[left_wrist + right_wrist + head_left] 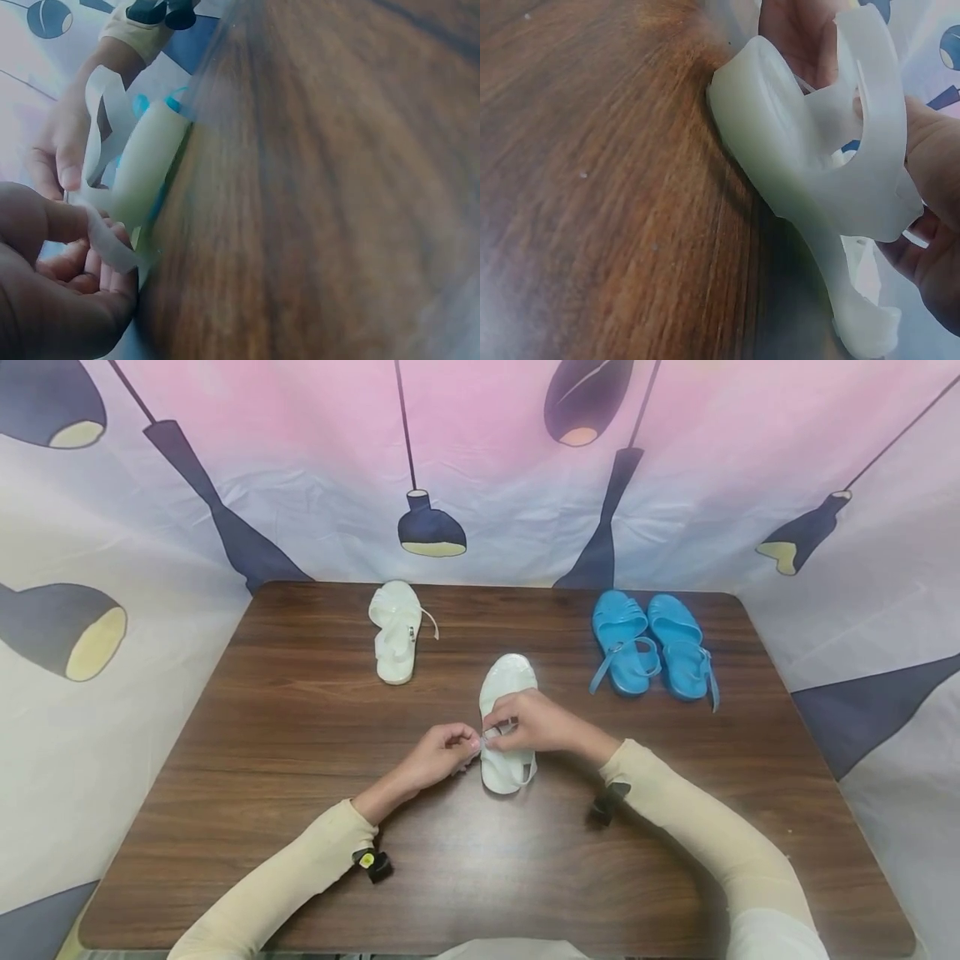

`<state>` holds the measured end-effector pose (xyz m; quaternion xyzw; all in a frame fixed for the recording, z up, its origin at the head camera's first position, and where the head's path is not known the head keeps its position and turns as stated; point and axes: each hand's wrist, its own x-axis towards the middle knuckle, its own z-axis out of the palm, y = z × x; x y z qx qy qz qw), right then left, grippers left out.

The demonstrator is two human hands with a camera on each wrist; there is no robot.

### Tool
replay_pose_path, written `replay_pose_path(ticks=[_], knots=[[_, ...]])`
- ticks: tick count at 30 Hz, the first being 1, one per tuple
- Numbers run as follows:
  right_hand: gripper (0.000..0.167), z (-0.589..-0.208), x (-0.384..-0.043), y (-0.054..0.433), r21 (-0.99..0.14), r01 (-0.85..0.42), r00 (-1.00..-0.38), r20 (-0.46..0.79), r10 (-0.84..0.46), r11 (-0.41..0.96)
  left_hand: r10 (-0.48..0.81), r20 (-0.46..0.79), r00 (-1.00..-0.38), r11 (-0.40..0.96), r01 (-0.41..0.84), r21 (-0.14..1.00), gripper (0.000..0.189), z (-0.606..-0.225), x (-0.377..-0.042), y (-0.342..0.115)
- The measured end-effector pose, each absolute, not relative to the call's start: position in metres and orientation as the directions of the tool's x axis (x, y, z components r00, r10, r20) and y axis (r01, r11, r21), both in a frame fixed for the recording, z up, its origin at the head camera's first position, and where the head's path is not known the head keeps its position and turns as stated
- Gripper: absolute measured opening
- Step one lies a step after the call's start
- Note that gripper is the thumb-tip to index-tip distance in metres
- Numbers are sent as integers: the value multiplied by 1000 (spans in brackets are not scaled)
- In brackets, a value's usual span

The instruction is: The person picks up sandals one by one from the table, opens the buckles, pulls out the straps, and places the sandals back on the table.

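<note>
A white sandal (508, 677) lies on the table in front of me, toe pointing away. My left hand (438, 756) is at its left side and pinches the free end of its ankle strap (112, 247) between thumb and fingers. From the right, my right hand (542, 724) reaches over the sandal, thumb and fingertips pinching the strap at its left side. The right wrist view shows the raised heel band (885, 97) and sole (750, 127) close up. The exact spot where the right fingertips meet the strap is partly hidden.
Another white sandal (395, 668) lies farther back on the left, its strap sticking out to the right. Two blue sandals (621, 618) (672, 620) stand side by side at the back right, straps loose. A printed cloth (337, 527) hangs behind the brown table (300, 718).
</note>
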<state>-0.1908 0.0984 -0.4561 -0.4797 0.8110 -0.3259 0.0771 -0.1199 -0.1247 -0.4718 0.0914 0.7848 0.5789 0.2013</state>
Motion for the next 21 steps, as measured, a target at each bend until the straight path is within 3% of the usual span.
replay_pose_path(ticks=[10, 15, 21], knots=[[8, -458, -187, 90, -607, -742, -506, 232, -831, 283, 347, -188, -919, 239, -107, 965, 16, -479, -121, -124], [8, -460, -186, 92, -611, -727, -537, 223, -813, 313, 316, -221, -923, 242, -146, 959, 18, -473, -118, -123], [14, -464, -184, 96, -633, -697, -573, 209, -793, 337, 373, -271, -888, 336, -143, 931, 17, -465, -120, -127]])
